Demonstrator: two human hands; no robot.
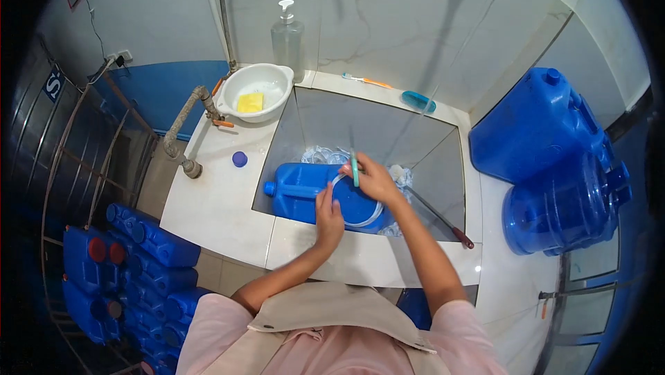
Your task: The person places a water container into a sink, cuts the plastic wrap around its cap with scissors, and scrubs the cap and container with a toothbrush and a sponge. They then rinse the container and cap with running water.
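A blue jerrycan (298, 198) lies on its side in the grey tiled sink (429, 139), its cap to the left. Over its right part curves a thin white loop (364, 224), perhaps a hose or band. My left hand (329, 221) is at the loop's left side, fingers extended upward and thumb apart, seemingly pinching it against the jerrycan. My right hand (374, 181) is closed around a slim teal-handled tool (355, 170) with a thin grey end pointing up; its exact kind is unclear. Pale crumpled material (322, 155) shows behind the jerrycan.
A dark-handled rod (443, 221) leans on the sink's front edge. Left are a white basin (273, 101) with a yellow sponge (250, 102), a pump bottle (287, 46), a tap (183, 122) and a purple cap (240, 159). Blue containers (533, 129) stand right; several jerrycans (149, 264) sit lower left.
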